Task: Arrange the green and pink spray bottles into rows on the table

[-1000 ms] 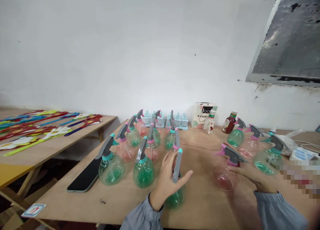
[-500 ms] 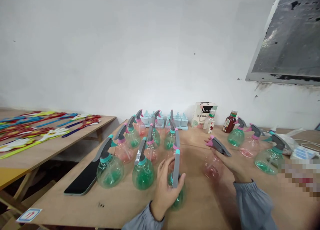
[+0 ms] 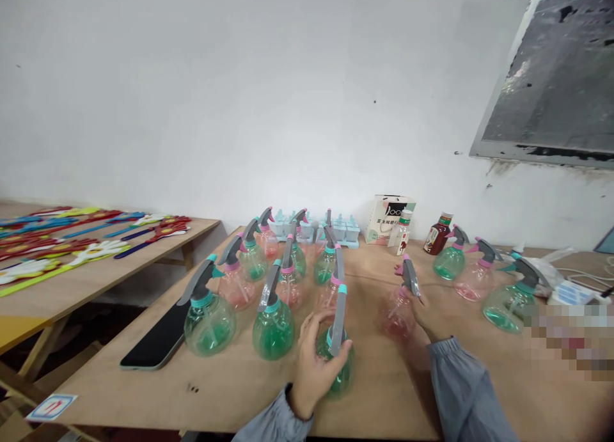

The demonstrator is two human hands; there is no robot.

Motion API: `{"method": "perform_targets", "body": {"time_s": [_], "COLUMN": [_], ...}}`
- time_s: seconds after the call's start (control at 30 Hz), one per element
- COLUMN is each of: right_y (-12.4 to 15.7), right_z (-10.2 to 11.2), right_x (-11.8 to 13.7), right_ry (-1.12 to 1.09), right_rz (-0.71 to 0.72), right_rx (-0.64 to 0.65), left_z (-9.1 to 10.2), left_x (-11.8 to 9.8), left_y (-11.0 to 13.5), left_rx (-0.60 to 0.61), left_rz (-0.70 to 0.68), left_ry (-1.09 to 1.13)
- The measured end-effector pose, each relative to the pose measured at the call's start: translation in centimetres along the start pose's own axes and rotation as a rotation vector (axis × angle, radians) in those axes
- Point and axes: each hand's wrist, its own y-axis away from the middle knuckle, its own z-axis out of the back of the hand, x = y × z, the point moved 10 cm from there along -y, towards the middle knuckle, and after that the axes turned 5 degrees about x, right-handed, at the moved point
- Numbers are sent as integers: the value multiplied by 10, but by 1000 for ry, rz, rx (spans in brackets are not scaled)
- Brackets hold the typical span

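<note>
My left hand [image 3: 314,364] curls around the left side of a green spray bottle [image 3: 341,373] at the table's front. Its thumb lies by the grey trigger head, with the fingertips partly hidden. To the right, my right hand [image 3: 420,306] grips a pink spray bottle [image 3: 397,315] near its neck, its fingers mostly behind the bottle. Left of my left hand stand another green spray bottle [image 3: 273,332] and a larger clear-green one [image 3: 210,327]. Behind them, more pink and green spray bottles form rows, among them a pink spray bottle [image 3: 235,288].
A black phone [image 3: 156,339] lies at the left. Pale blue ice-pop moulds [image 3: 345,229], a paper bag [image 3: 384,221] and a brown-red bottle [image 3: 437,234] stand by the wall. Several spray bottles, including a green one [image 3: 509,306], stand right. Colourful hand-shaped items [image 3: 96,253] cover another table.
My right hand has moved left with the pink spray bottle, whose head has turned. My left hand stays around the green spray bottle, and the view has shifted slightly.
</note>
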Motion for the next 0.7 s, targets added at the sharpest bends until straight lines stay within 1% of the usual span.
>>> {"method": "perform_targets", "body": {"time_s": [0.17, 0.23, 0.37, 0.5, 0.6, 0.7], "right_y": [-2, -3, -4, -6, -6, -4], "right_z": [-4, -4, 4, 13, 16, 18], "right_x": [-5, -7, -19, -27, -23, -12], "right_ry": [-82, -123, -123, -60, -63, -172], "right_rz": [-29, -37, -32, -13, -25, -29], "right_rx": [19, -6, -81, -113, -135, -175], "left_z": [1, 3, 5, 2, 0, -1], "left_x": [-2, 0, 3, 5, 5, 4], "left_y": [6, 10, 19, 24, 25, 28], "left_rx": [-6, -16, -50, -50, -38, -30], "left_rz": [14, 18, 16, 3, -16, -41], "left_ry": [-71, -100, -154, -166, -175, -185]}}
